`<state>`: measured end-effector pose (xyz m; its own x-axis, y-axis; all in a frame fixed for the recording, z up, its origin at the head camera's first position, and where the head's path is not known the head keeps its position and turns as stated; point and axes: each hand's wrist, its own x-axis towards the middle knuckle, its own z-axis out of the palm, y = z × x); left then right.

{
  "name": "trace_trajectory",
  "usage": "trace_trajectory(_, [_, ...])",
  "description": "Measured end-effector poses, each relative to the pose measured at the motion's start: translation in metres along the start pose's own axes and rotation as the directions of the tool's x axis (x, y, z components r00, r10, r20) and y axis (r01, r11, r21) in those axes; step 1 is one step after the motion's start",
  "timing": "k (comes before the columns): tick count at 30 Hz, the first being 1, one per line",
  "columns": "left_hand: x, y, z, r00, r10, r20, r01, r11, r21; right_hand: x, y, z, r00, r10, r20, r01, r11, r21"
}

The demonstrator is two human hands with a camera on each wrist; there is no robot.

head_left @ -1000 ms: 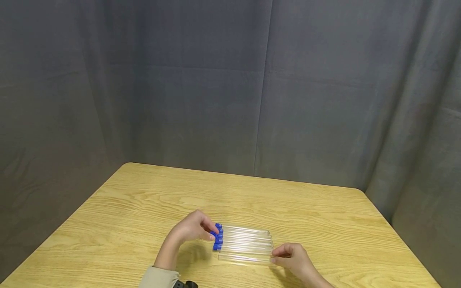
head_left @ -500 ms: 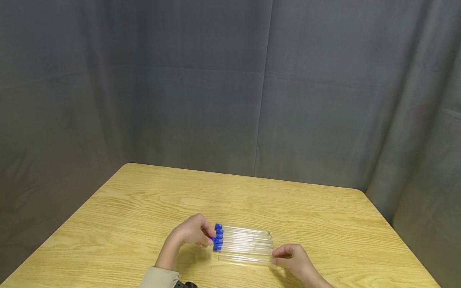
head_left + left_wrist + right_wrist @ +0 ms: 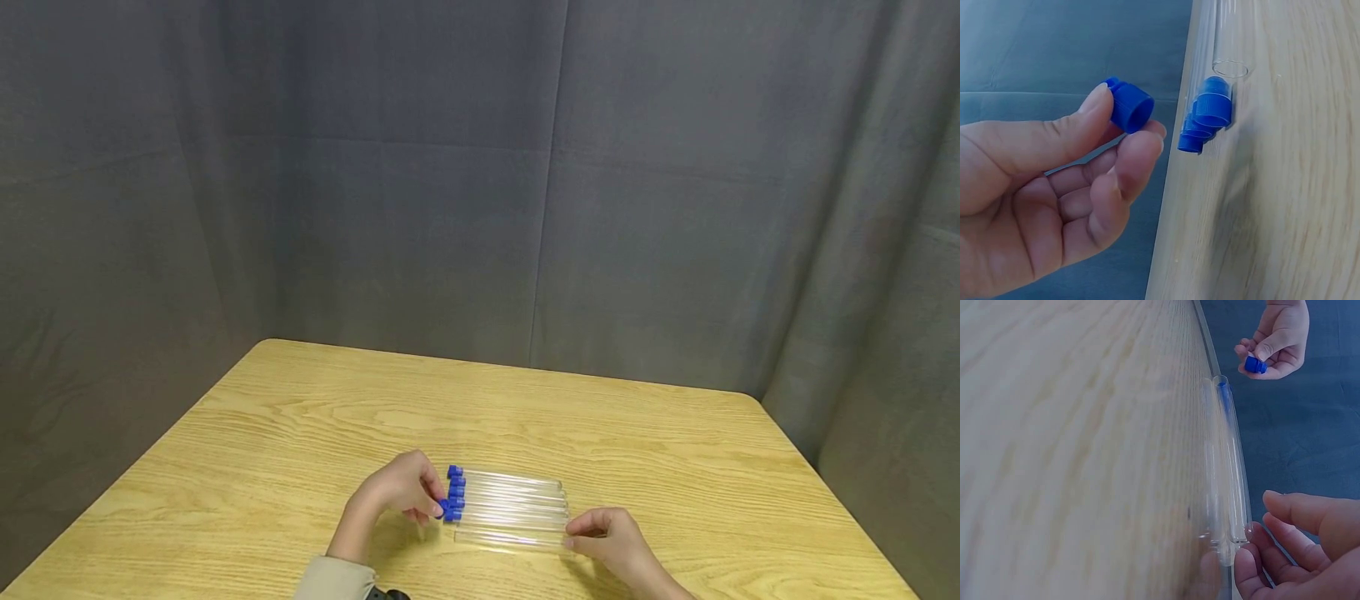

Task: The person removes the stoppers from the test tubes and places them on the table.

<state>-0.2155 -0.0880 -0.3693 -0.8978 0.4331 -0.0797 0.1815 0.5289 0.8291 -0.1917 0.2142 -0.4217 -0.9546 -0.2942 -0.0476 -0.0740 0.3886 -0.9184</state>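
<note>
My left hand [image 3: 405, 487] pinches a blue ribbed test tube cap [image 3: 1132, 106] between thumb and fingers, its hollow mouth showing in the left wrist view. Several clear test tubes [image 3: 510, 493] with blue caps [image 3: 456, 492] lie side by side, caps to the left. Nearest me lies a test tube without a cap [image 3: 510, 540], its open end [image 3: 1230, 69] to the left. At its rounded right end are the fingertips of my right hand [image 3: 611, 537]; in the right wrist view the thumb stands apart from that tube. The held cap is left of the capped row.
The tubes lie on a wood-grain table [image 3: 337, 400] with rounded corners. Grey curtains [image 3: 405, 183] hang behind the table and at both sides. A beige sleeve [image 3: 337, 577] and a black wrist strap show on the left arm.
My left hand has come slightly toward me with the pinched cap, moving off the upper caps and tilting the cap. The right hand and the tubes stay where they were.
</note>
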Motion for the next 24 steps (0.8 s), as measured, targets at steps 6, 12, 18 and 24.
trace_trajectory(6, [-0.0006, -0.0018, 0.0015, 1.000, 0.022, 0.020, -0.022, 1.000, 0.004, -0.0009, 0.0000, 0.0002, 1.000, -0.001, -0.001, 0.001, 1.000, 0.000])
trace_trajectory(12, [0.0017, -0.0034, 0.0020, 0.999, 0.028, 0.040, -0.029, 0.999, 0.015, -0.0013, -0.0017, -0.0001, 1.000, 0.000, -0.014, 0.000, 1.000, -0.007])
trace_trajectory(18, [0.0040, -0.0071, 0.0039, 0.999, 0.028, 0.040, -0.030, 0.998, 0.059, -0.0013, -0.0013, -0.0004, 1.000, -0.003, -0.017, 0.003, 1.000, -0.013])
trace_trajectory(24, [0.0029, -0.0067, 0.0053, 0.999, 0.015, 0.033, -0.017, 0.997, 0.081, -0.0022, -0.0014, -0.0002, 1.000, 0.002, -0.023, -0.003, 1.000, -0.026])
